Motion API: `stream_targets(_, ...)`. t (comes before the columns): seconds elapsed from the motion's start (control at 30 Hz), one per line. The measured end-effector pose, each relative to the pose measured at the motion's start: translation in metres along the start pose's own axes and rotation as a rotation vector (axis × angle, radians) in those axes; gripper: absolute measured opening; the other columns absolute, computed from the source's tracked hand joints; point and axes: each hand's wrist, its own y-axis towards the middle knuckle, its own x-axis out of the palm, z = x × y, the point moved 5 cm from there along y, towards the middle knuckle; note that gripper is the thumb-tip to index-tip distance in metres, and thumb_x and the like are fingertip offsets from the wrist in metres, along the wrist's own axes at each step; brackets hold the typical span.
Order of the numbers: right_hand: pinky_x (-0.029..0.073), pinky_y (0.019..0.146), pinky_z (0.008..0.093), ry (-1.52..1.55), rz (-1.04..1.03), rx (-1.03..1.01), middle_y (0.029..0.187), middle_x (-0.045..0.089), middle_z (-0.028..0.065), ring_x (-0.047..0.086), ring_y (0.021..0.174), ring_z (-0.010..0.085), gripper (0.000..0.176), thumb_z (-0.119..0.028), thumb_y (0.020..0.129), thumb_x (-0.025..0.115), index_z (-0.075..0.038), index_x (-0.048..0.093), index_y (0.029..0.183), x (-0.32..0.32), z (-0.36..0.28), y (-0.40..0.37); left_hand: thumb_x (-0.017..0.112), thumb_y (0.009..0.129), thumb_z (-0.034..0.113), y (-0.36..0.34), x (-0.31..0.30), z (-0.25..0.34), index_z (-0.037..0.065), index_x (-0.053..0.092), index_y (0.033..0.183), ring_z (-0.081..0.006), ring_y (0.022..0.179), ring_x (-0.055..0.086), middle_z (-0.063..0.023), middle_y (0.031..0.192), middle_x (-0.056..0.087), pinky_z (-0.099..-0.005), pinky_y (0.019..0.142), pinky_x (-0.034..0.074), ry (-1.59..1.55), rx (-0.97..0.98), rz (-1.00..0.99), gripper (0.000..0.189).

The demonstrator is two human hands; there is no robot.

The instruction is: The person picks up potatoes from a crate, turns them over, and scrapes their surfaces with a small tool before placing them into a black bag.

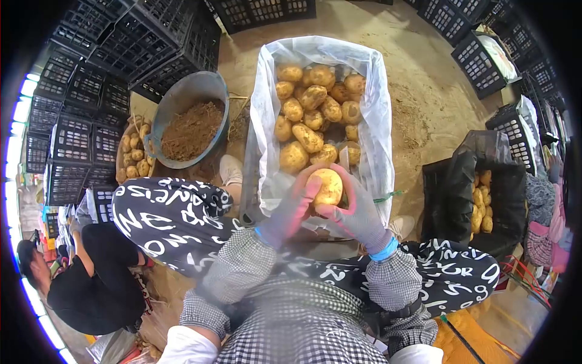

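A round yellow potato (328, 187) is held between my two gloved hands, over the near end of a crate lined with white plastic. My left hand (292, 203) closes on its left side, and my right hand (354, 203) grips it from the right with the thumb across its lower front. Both gloves are grey, with blue cuffs. Several potatoes (312, 97) with soil marks lie in the lined crate (385, 121), piled toward its far and middle part. The undersides of my fingers are hidden behind the held potato.
A blue-grey tub (224, 115) of brown soil stands left, beside a basket of potatoes (136, 148). Black crates (85, 85) are stacked at the left. A black-lined crate (445, 194) with potatoes stands right. Another person (91, 279) in dark clothing is at the lower left.
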Motion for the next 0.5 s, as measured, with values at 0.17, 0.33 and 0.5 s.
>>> stream_targets(0.17,0.043,0.1,0.0343,0.202,-0.023,0.116,0.126,0.056,0.0127,0.054,0.118,0.0215,0.091,-0.054,0.078,0.076,0.002,0.042,0.141,0.008,0.013,-0.003,0.039,0.101,0.05,-0.004,0.005,0.012,0.008,0.045,0.136,-0.0173,0.112,0.057,-0.005,0.121,0.056,-0.0332,0.093,0.05,-0.023,0.032,-0.081,0.055)
stream_targets(0.33,0.047,0.092,0.0306,-0.251,0.093,-0.1,0.111,0.062,0.0086,0.06,0.104,0.0179,0.087,-0.052,0.075,0.079,0.002,0.048,0.136,0.012,0.011,0.004,0.027,0.103,0.052,-0.001,-0.01,-0.002,0.007,0.048,0.132,-0.0165,0.101,0.062,-0.0041,0.111,0.061,-0.0323,0.088,0.051,-0.251,-0.187,-0.006,0.058)
stream_targets(0.5,0.044,0.099,0.034,0.223,-0.065,0.214,0.121,0.058,0.0149,0.057,0.114,0.0233,0.088,-0.051,0.074,0.08,0.002,0.046,0.135,0.024,0.005,0.009,0.031,0.104,0.049,0.001,-0.017,0.005,0.006,0.041,0.14,-0.0186,0.116,0.055,-0.0093,0.133,0.052,-0.0345,0.101,0.044,0.36,0.254,-0.03,0.057)
